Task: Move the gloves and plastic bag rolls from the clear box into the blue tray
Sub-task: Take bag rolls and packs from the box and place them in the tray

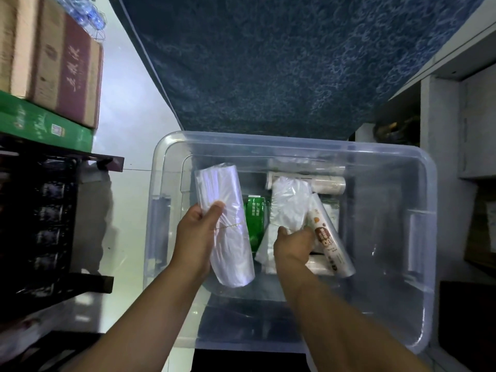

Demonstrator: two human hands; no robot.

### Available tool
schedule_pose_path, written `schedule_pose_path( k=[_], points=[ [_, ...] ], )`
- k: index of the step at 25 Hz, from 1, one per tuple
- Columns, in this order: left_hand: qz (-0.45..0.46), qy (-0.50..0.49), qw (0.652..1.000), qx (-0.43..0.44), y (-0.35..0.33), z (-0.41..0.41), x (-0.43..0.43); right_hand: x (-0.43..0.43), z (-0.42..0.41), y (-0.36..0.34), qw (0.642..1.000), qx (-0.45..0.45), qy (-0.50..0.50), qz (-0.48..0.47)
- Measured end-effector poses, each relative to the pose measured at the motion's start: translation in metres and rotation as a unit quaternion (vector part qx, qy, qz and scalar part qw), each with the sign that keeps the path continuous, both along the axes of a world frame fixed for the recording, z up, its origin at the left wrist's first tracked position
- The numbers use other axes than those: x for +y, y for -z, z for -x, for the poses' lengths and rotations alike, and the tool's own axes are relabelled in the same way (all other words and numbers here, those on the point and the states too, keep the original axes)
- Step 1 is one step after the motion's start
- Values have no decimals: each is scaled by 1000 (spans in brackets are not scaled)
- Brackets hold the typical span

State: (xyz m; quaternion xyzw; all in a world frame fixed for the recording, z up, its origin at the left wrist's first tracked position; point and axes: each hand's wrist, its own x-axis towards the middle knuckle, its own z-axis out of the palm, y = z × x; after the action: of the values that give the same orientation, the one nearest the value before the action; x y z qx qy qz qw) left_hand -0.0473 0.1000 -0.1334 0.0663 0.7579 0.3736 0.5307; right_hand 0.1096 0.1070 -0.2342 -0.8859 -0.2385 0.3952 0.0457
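Left hand [200, 232] grips a large clear bag roll [222, 183], thumb across its front. The roll's long axis runs away from the person, over the left end of the clear box [295, 142]. A green packet [255, 218] lies beside it. Right hand [292, 245], fingers curled, seems to pinch a crumpled clear packet [288, 205]. A printed roll [328, 237] slants just beside its knuckles. No blue tray shows.
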Motion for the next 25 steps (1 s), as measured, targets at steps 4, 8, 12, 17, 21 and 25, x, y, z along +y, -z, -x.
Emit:
schedule_pose_path(
  k=[4, 8, 12, 17, 21, 25],
  points=[
    [11, 14, 1000, 17, -4, 6, 1, 8, -9, -5, 995, 102, 7, 3],
    [14, 44, 998, 40, -18, 5, 4, 1, -11, -53, 983, 163, -13, -86],
    [6, 40, 999, 25, -42, -12, 13, -1, -8, -115, 969, 59, -167, -173],
    [-21, 24, 999, -12, -99, -42, 23, -5, 9, -196, 893, -79, -346, -275],
    [-47, -13, 990, -136, -151, -54, 31, -8, -1, -242, 903, -21, -335, -269],
    [-90, 117, 980, -130, -191, -63, 23, -14, -21, -287, 890, -23, -335, -310]
  ],
)
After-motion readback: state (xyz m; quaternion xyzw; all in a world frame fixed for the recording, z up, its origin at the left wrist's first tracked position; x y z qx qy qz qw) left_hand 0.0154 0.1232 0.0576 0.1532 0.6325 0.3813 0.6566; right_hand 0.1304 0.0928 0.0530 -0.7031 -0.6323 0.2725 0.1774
